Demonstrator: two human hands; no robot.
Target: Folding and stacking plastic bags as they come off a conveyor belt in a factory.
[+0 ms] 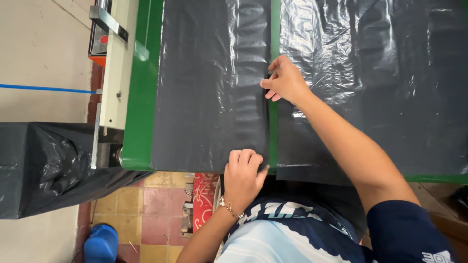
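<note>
Your left hand (242, 174) pinches the near edge of the left black plastic sheet (209, 83) on the green surface (141, 97), your right hand (285, 80) presses its far seam, fingertips partly hidden.

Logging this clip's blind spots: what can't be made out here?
Head view:
- Left hand: fingertips curled over the left black plastic sheet, grip hidden.
- Right hand: fingertips hidden at that sheet's edge.
- Right black plastic sheet: cut off by the frame.
- Green table: mostly covered.
</note>
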